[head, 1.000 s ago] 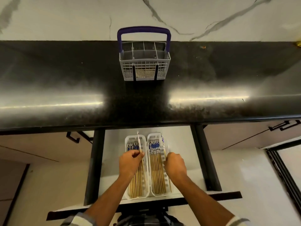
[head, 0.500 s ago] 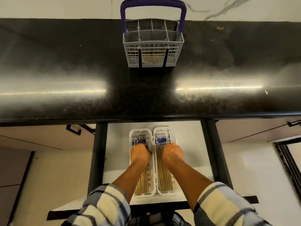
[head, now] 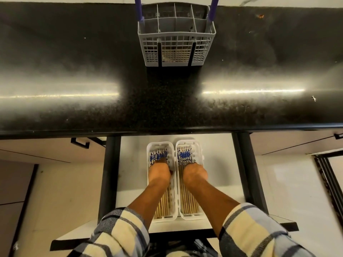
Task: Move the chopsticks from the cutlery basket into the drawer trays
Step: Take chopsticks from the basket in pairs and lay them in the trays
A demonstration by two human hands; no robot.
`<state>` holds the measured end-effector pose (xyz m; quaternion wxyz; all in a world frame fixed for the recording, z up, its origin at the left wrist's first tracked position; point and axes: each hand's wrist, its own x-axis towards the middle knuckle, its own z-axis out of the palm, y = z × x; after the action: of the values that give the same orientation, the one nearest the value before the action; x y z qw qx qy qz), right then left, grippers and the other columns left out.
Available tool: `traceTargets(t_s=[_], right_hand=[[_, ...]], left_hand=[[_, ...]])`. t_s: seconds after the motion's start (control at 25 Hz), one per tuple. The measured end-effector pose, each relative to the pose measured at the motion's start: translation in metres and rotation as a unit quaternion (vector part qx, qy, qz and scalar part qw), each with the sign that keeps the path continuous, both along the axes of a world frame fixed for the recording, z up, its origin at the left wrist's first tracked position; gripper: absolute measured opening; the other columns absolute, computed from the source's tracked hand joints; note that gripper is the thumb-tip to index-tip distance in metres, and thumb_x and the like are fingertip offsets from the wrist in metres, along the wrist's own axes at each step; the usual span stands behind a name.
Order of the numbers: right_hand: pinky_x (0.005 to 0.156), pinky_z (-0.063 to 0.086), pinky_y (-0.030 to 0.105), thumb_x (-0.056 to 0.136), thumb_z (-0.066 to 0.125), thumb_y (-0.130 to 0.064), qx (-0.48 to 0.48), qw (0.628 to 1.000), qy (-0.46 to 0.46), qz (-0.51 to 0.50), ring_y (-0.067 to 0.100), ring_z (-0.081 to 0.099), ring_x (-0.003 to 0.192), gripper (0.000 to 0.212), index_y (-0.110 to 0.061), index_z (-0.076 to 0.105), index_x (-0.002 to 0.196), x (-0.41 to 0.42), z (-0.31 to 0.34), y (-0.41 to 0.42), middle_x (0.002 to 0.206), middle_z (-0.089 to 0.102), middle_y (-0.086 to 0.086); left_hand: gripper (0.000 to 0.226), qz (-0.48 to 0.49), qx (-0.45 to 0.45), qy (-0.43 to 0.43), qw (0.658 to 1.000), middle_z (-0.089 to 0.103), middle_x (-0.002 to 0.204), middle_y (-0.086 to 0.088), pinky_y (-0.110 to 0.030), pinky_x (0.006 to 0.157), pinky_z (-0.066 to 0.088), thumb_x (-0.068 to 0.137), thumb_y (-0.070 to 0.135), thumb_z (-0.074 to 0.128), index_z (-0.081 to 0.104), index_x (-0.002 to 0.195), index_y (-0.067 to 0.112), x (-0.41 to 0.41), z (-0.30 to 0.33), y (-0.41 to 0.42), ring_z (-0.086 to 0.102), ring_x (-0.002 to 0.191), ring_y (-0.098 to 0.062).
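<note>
- Cabinet handle [head: 80, 142], black, on the cupboard front left of the open drawer [head: 132, 184]
- Left sleeve [head: 118, 232], plaid, low in the view; the forearm reaches forward into the drawer
- Left tray [head: 151, 220], white, lying lengthwise in the drawer; chopsticks [head: 158, 154] packed side by side in it, blue-patterned ends to the far side, plain wooden ends near
- Left hand [head: 159, 173] down on the left tray's chopsticks, seen from the back; fingers curl under, cannot tell whether they clamp anything
- Cutlery basket [head: 176, 47], grey mesh with purple handle, standing on the black bench [head: 74, 52] straight beyond the drawer; something tan shows low behind its front grid
- Right tray [head: 201, 216] touching the left one along their long sides, filled the same way with chopsticks
- Right hand [head: 194, 175] on the right tray's chopsticks, fingers tucked out of sight; grip cannot be told
- Right sleeve [head: 250, 230], same plaid
- Two bright light streaks on the bench, either side of the basket
</note>
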<state>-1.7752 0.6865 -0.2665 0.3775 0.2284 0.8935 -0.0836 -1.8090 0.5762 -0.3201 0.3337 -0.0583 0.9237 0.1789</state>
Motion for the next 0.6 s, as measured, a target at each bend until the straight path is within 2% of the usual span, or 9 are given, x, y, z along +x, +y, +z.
traceTargets(t_s=[0.04, 0.08, 0.16, 0.2, 0.32, 0.6], right_hand=[[0.093, 0.055, 0.031, 0.097, 0.058, -0.015, -0.007, 1.0, 0.006, -0.01, 0.023, 0.065, 0.108, 0.025, -0.006, 0.062, 0.119, 0.002, -0.001, -0.001, 0.119, 0.066, 0.011], [0.092, 0.056, 0.031, 0.097, 0.058, -0.015, -0.005, 1.0, 0.001, -0.007, 0.023, 0.065, 0.107, 0.024, -0.007, 0.062, 0.119, 0.003, 0.001, -0.002, 0.119, 0.066, 0.01], [0.09, 0.055, 0.03, 0.098, 0.056, -0.016, 0.006, 1.0, 0.003, 0.002, 0.021, 0.066, 0.106, 0.024, -0.007, 0.061, 0.119, 0.008, -0.005, -0.001, 0.118, 0.066, 0.01], [0.09, 0.055, 0.029, 0.098, 0.055, -0.017, 0.005, 1.0, 0.006, 0.001, 0.021, 0.066, 0.105, 0.024, -0.007, 0.061, 0.119, 0.009, -0.005, 0.0, 0.117, 0.067, 0.009], [0.09, 0.055, 0.029, 0.098, 0.055, -0.017, 0.003, 1.0, 0.01, 0.0, 0.021, 0.065, 0.106, 0.025, -0.007, 0.06, 0.121, 0.009, -0.003, 0.0, 0.118, 0.066, 0.009], [0.09, 0.054, 0.029, 0.097, 0.057, -0.015, -0.002, 0.999, -0.028, -0.015, 0.02, 0.065, 0.107, 0.026, -0.009, 0.062, 0.121, 0.017, -0.003, -0.002, 0.119, 0.066, 0.007]], left_hand=[[0.032, 0.009, 0.017, -0.018, 1.0, 0.065, 0.124, -0.016, -0.01, 0.054, 0.046, 0.102, 0.014, 0.045, 0.06, 0.126, -0.001, 0.001, -0.001, 0.0, 0.062, 0.113, -0.031], [0.029, 0.008, 0.023, -0.041, 0.999, 0.066, 0.119, -0.015, -0.008, 0.058, 0.05, 0.101, 0.015, 0.048, 0.062, 0.123, 0.002, 0.002, -0.002, -0.001, 0.064, 0.109, -0.031], [0.021, -0.019, -0.016, -0.038, 0.999, 0.068, 0.108, -0.01, -0.026, 0.081, 0.058, 0.097, 0.018, 0.055, 0.065, 0.114, 0.01, 0.001, 0.001, -0.003, 0.066, 0.1, -0.026], [0.018, -0.031, -0.027, -0.032, 0.999, 0.068, 0.106, -0.008, -0.031, 0.085, 0.056, 0.097, 0.018, 0.055, 0.065, 0.111, 0.012, 0.001, 0.003, -0.003, 0.065, 0.098, -0.024], [0.017, -0.04, -0.031, -0.031, 0.998, 0.069, 0.105, -0.007, -0.031, 0.082, 0.053, 0.098, 0.017, 0.054, 0.065, 0.11, 0.013, 0.003, 0.005, -0.001, 0.065, 0.097, -0.023], [0.013, -0.044, -0.014, -0.027, 0.999, 0.071, 0.105, -0.008, -0.036, 0.088, 0.058, 0.094, 0.011, 0.059, 0.067, 0.104, 0.013, 0.013, 0.008, -0.002, 0.069, 0.095, -0.024]])
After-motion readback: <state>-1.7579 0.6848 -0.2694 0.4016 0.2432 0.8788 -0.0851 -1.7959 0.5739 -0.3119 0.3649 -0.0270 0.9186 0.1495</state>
